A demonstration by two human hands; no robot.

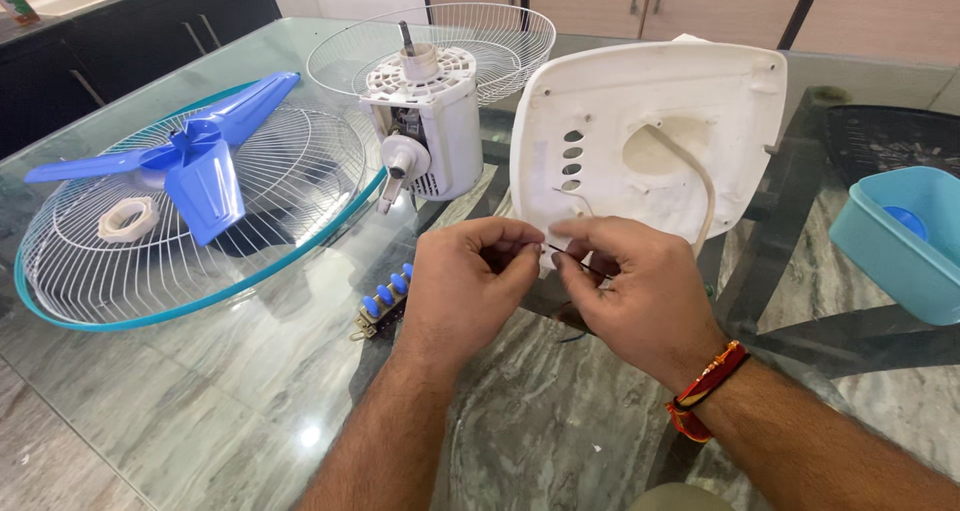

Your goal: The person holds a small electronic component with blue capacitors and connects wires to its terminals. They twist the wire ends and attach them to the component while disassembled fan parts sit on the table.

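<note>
My left hand and my right hand meet over the glass table, fingertips pinched together on a thin dark wire. The wire runs just in front of the upturned white fan base, whose cream cable curves out of a round opening. A switch block with blue push buttons lies on the glass beside my left wrist. A red thread band sits on my right wrist.
A white fan motor stands behind my hands with a wire guard behind it. At left lies a teal-rimmed guard with a blue blade and white nut. A light blue tub sits at right.
</note>
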